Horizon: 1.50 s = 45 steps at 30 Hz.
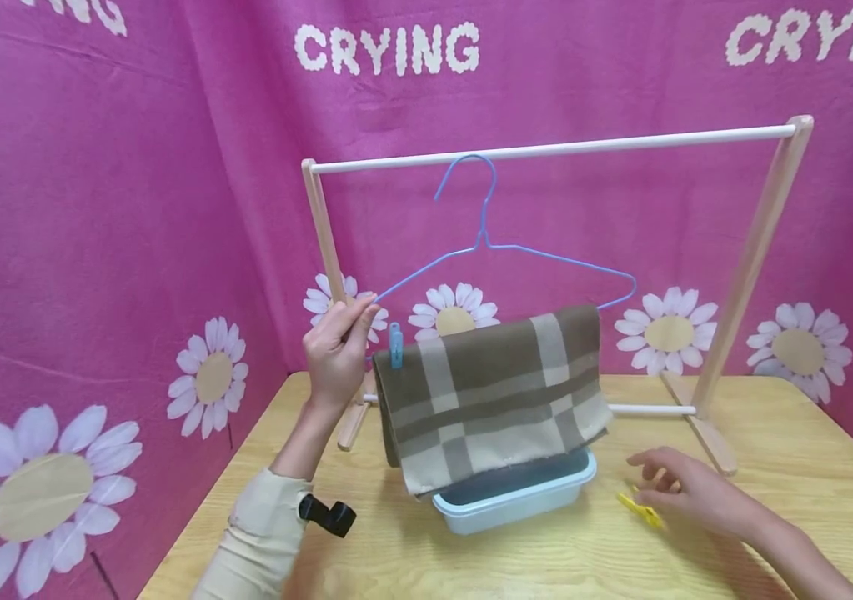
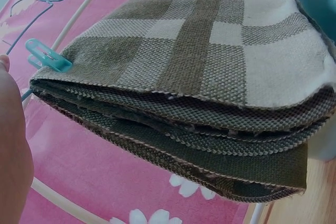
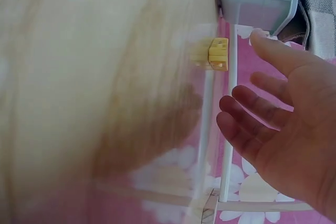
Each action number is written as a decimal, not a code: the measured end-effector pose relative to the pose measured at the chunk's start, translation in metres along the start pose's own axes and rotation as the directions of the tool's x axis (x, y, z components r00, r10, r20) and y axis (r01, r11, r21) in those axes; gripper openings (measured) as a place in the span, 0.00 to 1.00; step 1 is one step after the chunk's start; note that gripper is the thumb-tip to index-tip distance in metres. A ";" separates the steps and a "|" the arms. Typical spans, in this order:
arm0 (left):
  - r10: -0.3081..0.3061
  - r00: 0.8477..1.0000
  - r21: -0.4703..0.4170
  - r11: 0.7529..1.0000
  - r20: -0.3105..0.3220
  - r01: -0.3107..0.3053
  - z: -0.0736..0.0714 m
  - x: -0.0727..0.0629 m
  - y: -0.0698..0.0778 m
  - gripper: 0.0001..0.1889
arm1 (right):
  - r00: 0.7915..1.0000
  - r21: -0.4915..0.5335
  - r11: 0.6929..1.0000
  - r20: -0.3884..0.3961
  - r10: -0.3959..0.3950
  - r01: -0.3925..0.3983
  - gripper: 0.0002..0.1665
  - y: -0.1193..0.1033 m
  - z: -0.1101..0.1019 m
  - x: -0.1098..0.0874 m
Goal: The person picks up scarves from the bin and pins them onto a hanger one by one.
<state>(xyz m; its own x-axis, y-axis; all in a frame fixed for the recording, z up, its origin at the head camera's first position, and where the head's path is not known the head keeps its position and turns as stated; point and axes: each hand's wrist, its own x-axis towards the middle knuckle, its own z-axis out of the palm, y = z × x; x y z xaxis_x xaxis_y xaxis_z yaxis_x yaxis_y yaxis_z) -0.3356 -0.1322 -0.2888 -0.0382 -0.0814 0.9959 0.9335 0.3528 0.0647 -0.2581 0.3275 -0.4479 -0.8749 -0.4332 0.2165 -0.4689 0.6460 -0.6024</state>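
Observation:
My left hand (image 1: 338, 350) pinches the left end of a blue wire hanger (image 1: 546, 252). Over the hanger's lower bar drapes a folded brown-and-cream checked cloth (image 1: 501, 400). A light-blue clothespin (image 1: 396, 346) clips the cloth near its upper left corner; the left wrist view shows the clothespin (image 2: 48, 56) beside several cloth layers. The hanger's hook overlaps the white rod, and I cannot tell whether it rests on it. Loosely bent and holding nothing, my right hand (image 1: 699, 492) hovers by a yellow clothespin (image 1: 639, 508) on the table. The right wrist view shows a gap between the hand (image 3: 294, 124) and the yellow clothespin (image 3: 218, 54).
A wooden rack with a white top rod (image 1: 621, 146) stands at the back of the wooden table (image 1: 546, 567). Below the cloth sits a light-blue plastic tub (image 1: 516, 504), partly covered by it. A pink flowered curtain (image 1: 133, 208) surrounds the table.

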 end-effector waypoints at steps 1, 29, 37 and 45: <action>-0.001 1.000 -0.002 1.000 -0.004 0.001 0.000 0.000 0.000 0.11 | 1.000 -0.001 1.000 -0.003 0.002 -0.002 0.33 0.000 0.000 -0.001; -0.031 0.999 -0.004 1.000 -0.013 0.031 0.005 0.000 0.003 0.09 | 1.000 -0.027 0.999 0.006 0.017 -0.017 0.21 -0.003 -0.009 0.003; -0.023 1.000 -0.007 1.000 -0.007 0.023 0.005 -0.002 0.003 0.10 | 0.988 0.087 0.994 -0.146 -0.051 0.064 0.27 -0.040 -0.038 0.017; -0.028 1.000 -0.015 1.000 -0.005 0.028 0.006 -0.002 0.004 0.09 | 0.958 0.054 0.988 -0.257 -0.124 0.142 0.23 -0.072 -0.055 0.035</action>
<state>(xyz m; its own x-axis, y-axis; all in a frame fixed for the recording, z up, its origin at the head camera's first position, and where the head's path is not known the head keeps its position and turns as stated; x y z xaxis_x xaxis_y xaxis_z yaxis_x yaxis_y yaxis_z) -0.3343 -0.1247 -0.2902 -0.0626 -0.0956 0.9935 0.9372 0.3366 0.0914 -0.2615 0.3007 -0.3551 -0.8116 -0.3337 0.4794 -0.5812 0.5433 -0.6058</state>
